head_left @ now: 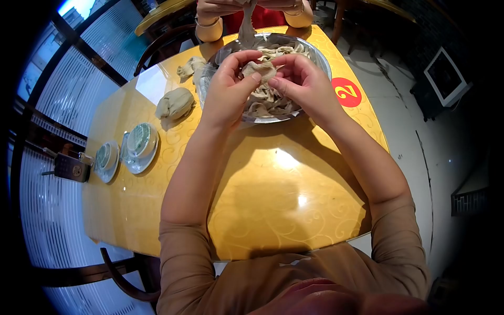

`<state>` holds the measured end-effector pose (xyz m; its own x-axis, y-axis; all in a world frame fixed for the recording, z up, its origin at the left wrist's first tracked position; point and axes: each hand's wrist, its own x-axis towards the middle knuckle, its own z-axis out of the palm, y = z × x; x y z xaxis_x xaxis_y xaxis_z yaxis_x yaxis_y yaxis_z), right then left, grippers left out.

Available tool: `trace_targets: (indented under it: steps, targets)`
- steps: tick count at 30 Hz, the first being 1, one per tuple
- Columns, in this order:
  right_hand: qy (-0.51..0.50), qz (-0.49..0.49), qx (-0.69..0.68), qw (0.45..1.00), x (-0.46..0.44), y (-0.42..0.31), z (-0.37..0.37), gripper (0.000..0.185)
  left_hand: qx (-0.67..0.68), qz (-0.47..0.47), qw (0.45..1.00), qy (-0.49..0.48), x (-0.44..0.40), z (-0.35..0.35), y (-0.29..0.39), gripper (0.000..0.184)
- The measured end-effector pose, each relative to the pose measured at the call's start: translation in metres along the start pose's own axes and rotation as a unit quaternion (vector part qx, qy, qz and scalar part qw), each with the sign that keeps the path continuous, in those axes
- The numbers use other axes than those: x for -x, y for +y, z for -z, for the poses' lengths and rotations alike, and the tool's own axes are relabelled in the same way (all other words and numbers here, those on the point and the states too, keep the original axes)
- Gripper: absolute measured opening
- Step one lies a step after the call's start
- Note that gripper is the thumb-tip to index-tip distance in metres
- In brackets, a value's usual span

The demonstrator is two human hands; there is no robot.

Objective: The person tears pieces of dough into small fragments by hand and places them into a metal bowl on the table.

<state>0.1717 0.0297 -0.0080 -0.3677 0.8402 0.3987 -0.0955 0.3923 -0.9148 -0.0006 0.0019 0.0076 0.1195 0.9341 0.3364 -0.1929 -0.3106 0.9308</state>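
Observation:
Both hands are raised over a large metal basin (266, 120). My left hand (233, 86) pinches one side of a pale beige, dough-like piece (259, 70) between thumb and fingers. Opposite it, my right hand (302, 84) grips the other side of the same piece. Below lie many torn pale strips (265, 102) filling the basin; whether they are dough or some other food I cannot tell. Across the basin, another person's hands (220, 7) hold a long stretched piece (247, 26) of similar stuff, hanging at the rim.
Left of the basin rest a big pale lump (176, 103) and a smaller one (191, 67) on the yellow table (262, 210). Wrapped dish sets (140, 140) and a dark holder (72, 167) stand farther left. A red number sticker (346, 92) marks the right side.

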Motion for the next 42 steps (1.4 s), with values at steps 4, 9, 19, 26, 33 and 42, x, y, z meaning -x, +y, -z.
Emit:
trace_targets:
  steps: [4, 9, 19, 26, 33, 42]
  targets:
    - [0.027, 0.051, 0.023, 0.998, -0.002, 0.004, 0.001, 0.036, -0.019, -0.022, 1.000, -0.004, 0.001, -0.004, 0.004, 0.049]
    - [0.048, 0.077, 0.153, 0.984, -0.001, -0.003, 0.005, 0.021, -0.136, -0.093, 0.986, 0.025, 0.002, -0.006, 0.001, 0.053]
    - [0.031, 0.003, 0.111, 0.993, 0.002, -0.013, 0.006, 0.016, -0.119, -0.061, 0.990, 0.045, 0.000, -0.002, -0.006, 0.031]
    - [0.012, 0.019, 0.102, 0.995, 0.001, -0.011, 0.007, 0.021, -0.186, -0.070, 0.978, 0.062, 0.002, -0.003, -0.005, 0.026]
    - [0.003, -0.009, 0.102, 0.995, 0.001, -0.011, 0.009, 0.017, -0.281, -0.112, 0.953, 0.012, 0.000, -0.001, -0.006, 0.024]
    - [0.042, 0.026, 0.223, 0.973, 0.002, -0.011, 0.006, 0.015, -0.369, -0.174, 0.913, 0.023, 0.007, -0.015, -0.003, 0.018]
